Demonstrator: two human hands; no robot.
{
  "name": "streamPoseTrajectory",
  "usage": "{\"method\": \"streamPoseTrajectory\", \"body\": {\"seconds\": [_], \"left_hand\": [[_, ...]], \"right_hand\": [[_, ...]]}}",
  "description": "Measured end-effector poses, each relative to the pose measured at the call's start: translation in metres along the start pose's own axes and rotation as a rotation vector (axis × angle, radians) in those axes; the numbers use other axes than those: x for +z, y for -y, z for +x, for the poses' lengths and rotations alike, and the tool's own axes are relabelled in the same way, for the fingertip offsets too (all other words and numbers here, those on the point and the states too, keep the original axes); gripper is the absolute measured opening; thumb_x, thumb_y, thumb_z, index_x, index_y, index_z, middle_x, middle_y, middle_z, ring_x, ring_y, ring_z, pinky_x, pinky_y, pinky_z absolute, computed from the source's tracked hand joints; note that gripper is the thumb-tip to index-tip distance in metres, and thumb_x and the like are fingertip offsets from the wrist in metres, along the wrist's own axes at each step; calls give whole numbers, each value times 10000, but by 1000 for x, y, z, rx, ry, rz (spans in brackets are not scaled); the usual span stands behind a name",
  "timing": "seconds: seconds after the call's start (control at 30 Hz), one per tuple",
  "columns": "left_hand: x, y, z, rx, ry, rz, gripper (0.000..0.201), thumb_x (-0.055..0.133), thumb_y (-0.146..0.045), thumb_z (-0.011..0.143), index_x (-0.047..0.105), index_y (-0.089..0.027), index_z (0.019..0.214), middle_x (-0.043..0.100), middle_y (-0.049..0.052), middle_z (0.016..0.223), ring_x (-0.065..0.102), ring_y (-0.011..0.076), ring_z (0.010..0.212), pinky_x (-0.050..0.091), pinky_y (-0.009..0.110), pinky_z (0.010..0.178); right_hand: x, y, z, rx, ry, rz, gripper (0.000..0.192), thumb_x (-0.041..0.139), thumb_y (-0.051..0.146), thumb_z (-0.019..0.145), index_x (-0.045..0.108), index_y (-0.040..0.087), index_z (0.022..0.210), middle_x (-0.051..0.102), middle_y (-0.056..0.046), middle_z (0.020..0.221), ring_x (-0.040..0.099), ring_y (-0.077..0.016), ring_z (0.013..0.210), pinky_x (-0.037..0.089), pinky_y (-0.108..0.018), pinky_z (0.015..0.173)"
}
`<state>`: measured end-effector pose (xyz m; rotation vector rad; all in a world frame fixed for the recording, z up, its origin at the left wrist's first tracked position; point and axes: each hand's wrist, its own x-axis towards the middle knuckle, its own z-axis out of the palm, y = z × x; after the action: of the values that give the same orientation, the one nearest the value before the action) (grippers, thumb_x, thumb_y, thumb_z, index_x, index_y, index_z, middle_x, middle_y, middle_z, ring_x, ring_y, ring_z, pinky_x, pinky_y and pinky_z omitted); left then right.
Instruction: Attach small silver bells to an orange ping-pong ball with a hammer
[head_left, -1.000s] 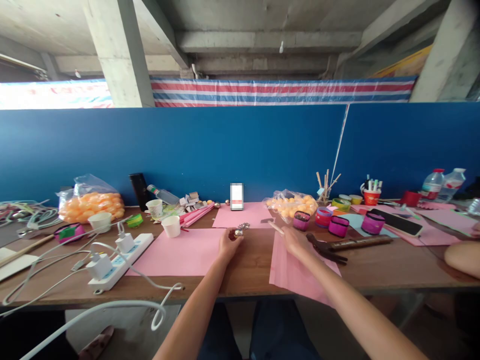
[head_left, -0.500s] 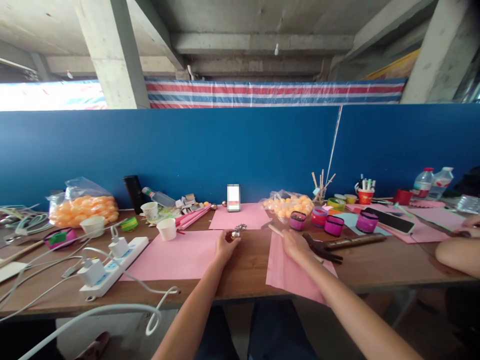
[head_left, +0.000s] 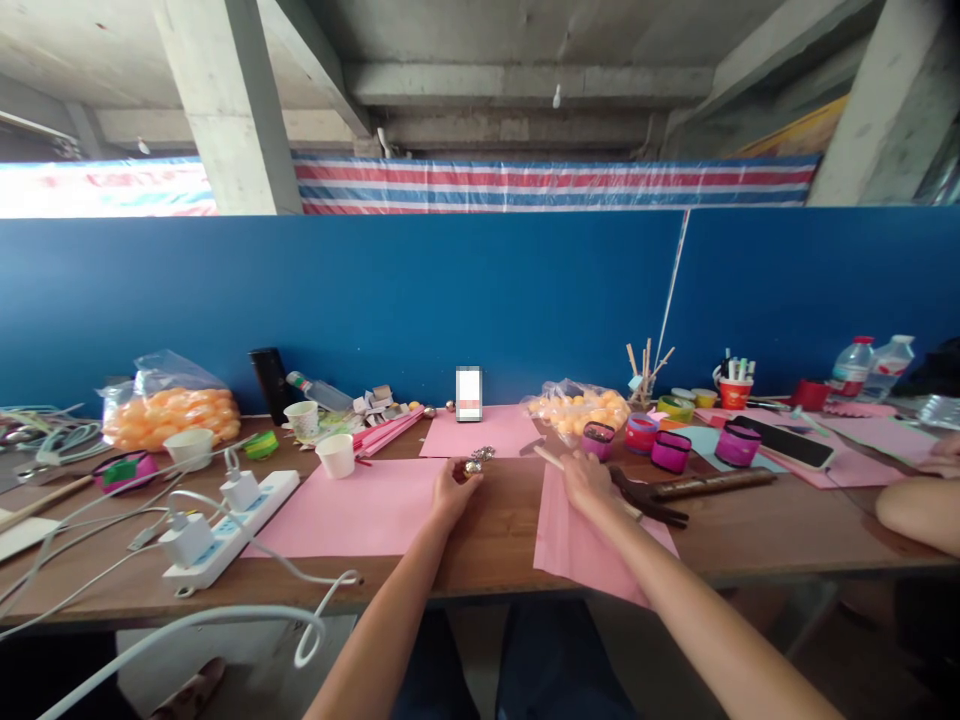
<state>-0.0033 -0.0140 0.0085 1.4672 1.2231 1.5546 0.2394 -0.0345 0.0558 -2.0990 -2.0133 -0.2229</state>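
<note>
Small shiny trinket [head_left: 472, 467] sits at left hand [head_left: 452, 492] fingertips — apparently pinched.

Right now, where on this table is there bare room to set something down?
Free: the pink sheet between the power strip and left hand, and bare wood right of the hammer. Crowded: the back edge by the tape rolls.

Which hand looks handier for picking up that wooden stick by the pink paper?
Probably the right hand: it rests on the pink paper sheet right beside the wooden stick. The left hand is farther off and busy at a small shiny bell.
</note>
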Motion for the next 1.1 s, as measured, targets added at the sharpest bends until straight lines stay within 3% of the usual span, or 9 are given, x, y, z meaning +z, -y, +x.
{"method": "streamPoseTrajectory", "body": {"seconds": [0.13,0.23,0.47,0.63,0.8,1.1], "left_hand": [[0,-5,-1,-8,3,23,340,683,-227,589,583,-158,907,653,58,844,610,165,766,474,309,727],[0,-8,-1,-23,-26,38,334,682,-222,588,580,-161,901,649,53,826,606,164,758,473,311,728],[2,-8,0,-45,-87,55,348,674,-213,596,559,-153,919,635,60,837,600,163,763,476,315,735],[4,-3,0,-51,-51,22,351,680,-191,593,555,-165,919,635,47,813,607,159,754,486,308,729],[5,-2,0,-64,-76,23,359,691,-186,581,566,-170,918,637,43,810,605,153,734,489,306,721],[7,0,1,-63,-70,1,356,680,-173,591,567,-163,929,638,50,833,602,151,749,484,294,722]], "right_hand": [[-4,5,2,-14,-43,10,317,296,122,870,576,176,1008,524,-142,1110,473,-259,979,354,-347,742],[-5,18,6,-82,-38,44,279,347,160,870,575,205,1023,560,-110,1058,449,-231,1014,332,-317,796],[8,74,21,-271,7,152,224,415,231,849,572,183,1000,569,-74,1047,485,-175,965,321,-249,806],[19,101,38,-259,66,175,242,424,189,830,552,169,1034,572,-91,1043,512,-179,946,349,-249,756],[26,106,49,-206,99,142,241,378,132,835,572,135,977,579,-131,1011,528,-201,915,357,-281,737],[33,105,47,-199,90,162,234,366,163,850,571,185,963,571,-86,1027,508,-182,935,352,-267,743]]}}
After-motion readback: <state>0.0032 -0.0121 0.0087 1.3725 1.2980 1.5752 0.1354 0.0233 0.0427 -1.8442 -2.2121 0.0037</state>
